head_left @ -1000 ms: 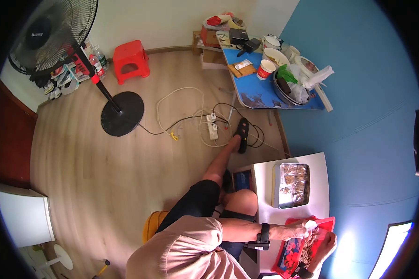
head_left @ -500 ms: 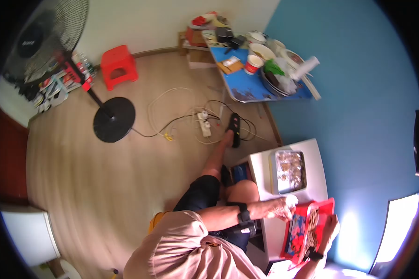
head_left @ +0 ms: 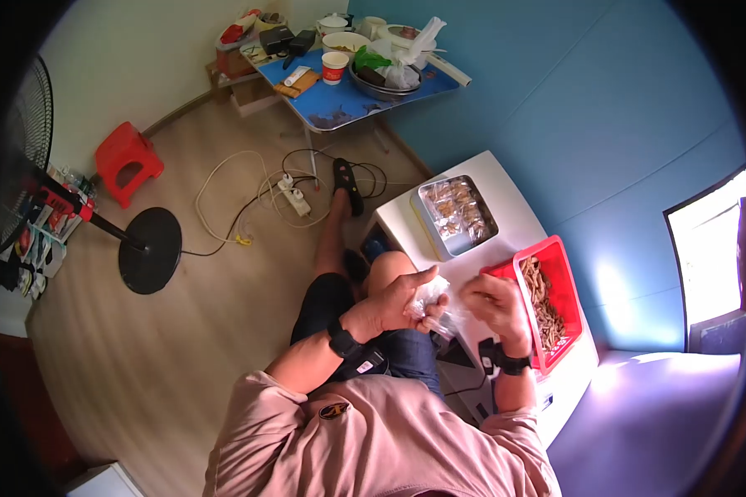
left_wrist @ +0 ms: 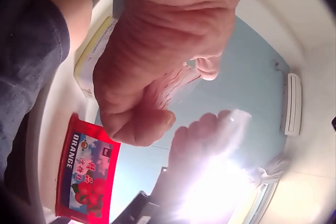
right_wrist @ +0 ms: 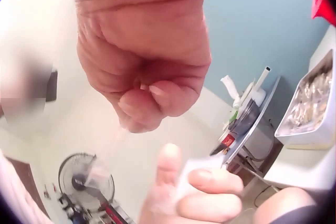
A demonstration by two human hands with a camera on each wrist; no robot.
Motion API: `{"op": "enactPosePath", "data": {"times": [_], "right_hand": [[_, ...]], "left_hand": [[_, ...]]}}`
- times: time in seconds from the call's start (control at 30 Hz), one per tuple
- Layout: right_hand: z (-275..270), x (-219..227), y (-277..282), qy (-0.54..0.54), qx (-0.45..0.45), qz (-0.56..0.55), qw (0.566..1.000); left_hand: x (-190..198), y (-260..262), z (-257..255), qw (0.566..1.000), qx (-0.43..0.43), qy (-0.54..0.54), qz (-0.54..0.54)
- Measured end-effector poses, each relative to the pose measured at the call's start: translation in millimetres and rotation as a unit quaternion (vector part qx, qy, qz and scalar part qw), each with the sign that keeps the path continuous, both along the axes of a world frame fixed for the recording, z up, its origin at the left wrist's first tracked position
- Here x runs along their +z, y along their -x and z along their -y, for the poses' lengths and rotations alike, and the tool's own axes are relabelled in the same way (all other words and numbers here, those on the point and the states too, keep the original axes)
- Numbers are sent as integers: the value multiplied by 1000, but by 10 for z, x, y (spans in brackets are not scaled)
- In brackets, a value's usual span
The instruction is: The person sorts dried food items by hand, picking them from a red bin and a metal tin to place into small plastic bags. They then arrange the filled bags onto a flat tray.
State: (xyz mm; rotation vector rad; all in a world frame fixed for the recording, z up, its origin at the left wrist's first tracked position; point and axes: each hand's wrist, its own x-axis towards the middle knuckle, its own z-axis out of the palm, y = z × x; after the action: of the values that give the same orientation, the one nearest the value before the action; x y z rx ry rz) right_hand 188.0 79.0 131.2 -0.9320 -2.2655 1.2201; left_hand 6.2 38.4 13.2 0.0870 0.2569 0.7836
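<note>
Above the lap, my left hand [head_left: 389, 306] grips a crumpled wad of clear plastic bags [head_left: 428, 296], the thumb along its top. Close on its right is my right hand [head_left: 497, 305], blurred, in front of the red basket [head_left: 574, 282]. Its fingers are curled in the right wrist view, and a thin clear plastic bag [right_wrist: 100, 174] hangs from the fingertips. Brown dried sticks [head_left: 543, 311] fill part of the basket. Beyond the hands stands a metal tin [head_left: 446, 244] holding several clear packets [head_left: 456, 207] of brown pieces.
A white cabinet [head_left: 506, 186] bears the tin and the basket, against a blue wall [head_left: 572, 124]. Farther off stands a blue folding table [head_left: 331, 103] crowded with bowls and a paper cup [head_left: 334, 68]. Cables and a power strip [head_left: 293, 195] lie on the floor near one foot.
Both hands have come away from the red basket toward the lap, the left one still with the plastic wad. The head view has turned toward the right, so the room shifts left.
</note>
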Motion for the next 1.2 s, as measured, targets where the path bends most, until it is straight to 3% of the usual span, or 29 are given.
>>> {"op": "enactPosePath", "data": {"times": [0.07,0.17,0.27,0.53,0.6,0.7,0.73,0.8,0.9,1.0,1.2], "right_hand": [[-23,-195,206,-115,83,-4,990],[19,-295,384,-143,114,48,982],[36,-433,451,-193,127,15,973],[87,-553,365,-164,115,15,980],[51,-574,325,-114,125,33,985],[-85,-658,278,-112,68,6,991],[-165,-681,244,-24,-2,12,1000],[-441,-805,168,-2,-144,46,988],[-972,-956,60,-118,-216,111,963],[-1362,-1104,33,-208,-198,193,938],[-1713,-1383,171,-201,-178,354,896]], "left_hand": [[2,78,150,999,4,-33,-6],[-79,152,327,995,8,-100,-5],[-150,213,421,990,-10,-140,10],[-289,138,450,992,-79,-95,-32],[-314,134,423,988,-91,-116,-37],[-343,154,400,986,-98,-119,-62],[-365,153,394,987,-93,-100,-82],[-500,140,386,993,-77,-76,-51],[-423,179,341,995,9,-65,-73],[-581,238,254,996,14,-49,-75],[-718,325,101,997,45,-47,-49]]}}
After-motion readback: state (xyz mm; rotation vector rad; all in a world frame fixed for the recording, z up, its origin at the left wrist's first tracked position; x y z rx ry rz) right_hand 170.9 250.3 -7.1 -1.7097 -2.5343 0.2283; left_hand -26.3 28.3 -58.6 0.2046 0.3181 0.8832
